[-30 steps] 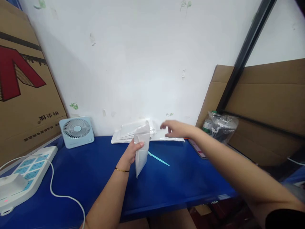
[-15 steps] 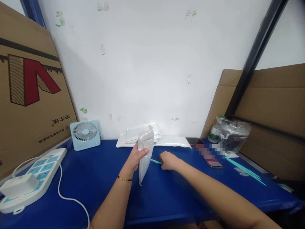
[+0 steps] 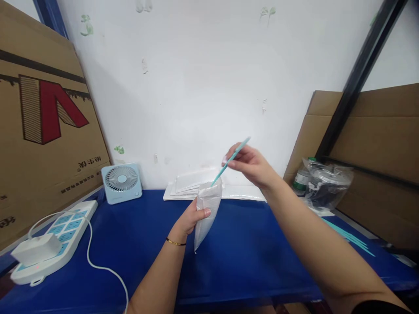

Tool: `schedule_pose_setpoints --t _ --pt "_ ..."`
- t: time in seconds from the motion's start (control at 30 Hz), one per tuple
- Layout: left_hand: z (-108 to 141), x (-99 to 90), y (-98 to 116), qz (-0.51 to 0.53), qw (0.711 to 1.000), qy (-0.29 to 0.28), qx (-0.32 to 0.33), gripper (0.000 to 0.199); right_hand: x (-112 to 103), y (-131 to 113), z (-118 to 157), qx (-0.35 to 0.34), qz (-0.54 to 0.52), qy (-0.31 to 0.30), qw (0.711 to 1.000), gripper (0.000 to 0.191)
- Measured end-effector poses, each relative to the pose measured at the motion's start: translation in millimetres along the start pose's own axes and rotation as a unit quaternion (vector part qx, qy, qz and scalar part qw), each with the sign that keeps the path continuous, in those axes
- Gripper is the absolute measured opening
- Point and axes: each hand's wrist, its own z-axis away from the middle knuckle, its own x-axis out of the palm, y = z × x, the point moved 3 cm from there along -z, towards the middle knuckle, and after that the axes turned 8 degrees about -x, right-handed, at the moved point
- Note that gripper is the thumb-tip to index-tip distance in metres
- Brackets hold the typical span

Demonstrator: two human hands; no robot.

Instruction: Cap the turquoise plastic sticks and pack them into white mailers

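Note:
A white padded mailer bag (image 3: 209, 209) stands upright above the blue table, and my left hand (image 3: 193, 218) is closed around its side with the thumb on the front. Its mouth faces up. Over it, my right hand (image 3: 248, 163) pinches a slim turquoise stick (image 3: 236, 152), whose exact kind I cannot make out. The stick slants down to the left, and its lower tip is at the bag's mouth. Behind the bag, more flat white mailers (image 3: 188, 183) lie stacked against the wall, with another mailer (image 3: 244, 192) to their right.
A light blue fan (image 3: 121, 181) and a white power strip (image 3: 70, 235) with a trailing cable stand left. At right are a bottle (image 3: 301, 179), a clear plastic bag (image 3: 330, 185) and several turquoise sticks (image 3: 352, 237). Cardboard (image 3: 49, 109) borders the table (image 3: 248, 261).
My right hand has lifted the turquoise stick from the table and brought it up to the bag's mouth. My left hand still holds the bag. The view has shifted slightly.

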Motion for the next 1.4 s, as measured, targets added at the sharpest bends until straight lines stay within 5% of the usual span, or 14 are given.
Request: schedule_pose_setpoints --t 0.13,0.3,0.4,0.53,0.6,0.7,0.77,0.83,0.9,1.0,1.1,1.23,1.4 --pt "0 0.2 1 0.018 0.999 -0.027 0.0 0.062 18 10 3 0.049 0.029 -0.167 0.984 0.028" --pt "1 3.2 2 0.031 0.997 -0.072 0.007 0.063 18 21 10 0.083 0.034 -0.272 0.958 0.032" --pt "-3 -0.4 4 0.025 0.999 0.025 0.022 0.061 16 32 11 0.112 0.053 -0.227 0.966 0.024" --pt "-6 -3.7 12 0.001 0.98 0.185 0.071 0.049 10 34 12 0.032 0.191 -0.096 0.976 0.038" --pt "-7 -1.4 14 -0.007 0.975 0.206 0.087 0.043 12 26 14 -0.037 0.308 -0.082 0.947 0.035" --pt "-7 2.6 15 -0.029 0.973 0.208 0.098 0.036 26 14 17 -0.115 0.461 -0.183 0.861 0.031" --pt "-7 3.8 15 -0.053 0.973 0.201 0.099 0.033 35 12 17 -0.117 0.5 -0.27 0.814 0.035" --pt "-6 0.9 17 -0.084 0.965 0.217 0.116 0.035 36 15 12 -0.082 0.49 -0.304 0.813 0.039" --pt "-2 -9.1 21 -0.122 0.934 0.295 0.159 0.041 30 24 -1 -0.024 0.453 -0.257 0.853 0.042" --pt "8 -33.7 24 -0.142 0.844 0.465 0.225 0.041 9 51 -28 0.074 0.355 -0.07 0.929 0.043" --pt "11 -60.1 15 -0.093 0.801 0.548 0.221 0.038 -6 94 -49 0.159 0.24 0.103 0.952 0.039" --pt "0 -82.4 -4 -0.025 0.83 0.545 0.119 0.049 -4 161 -47 0.282 0.312 0.118 0.899 0.037" --pt "-22 -81.3 -28 0.058 0.913 0.403 -0.014 0.059 -4 209 -16 0.338 0.413 0.04 0.845 0.028"
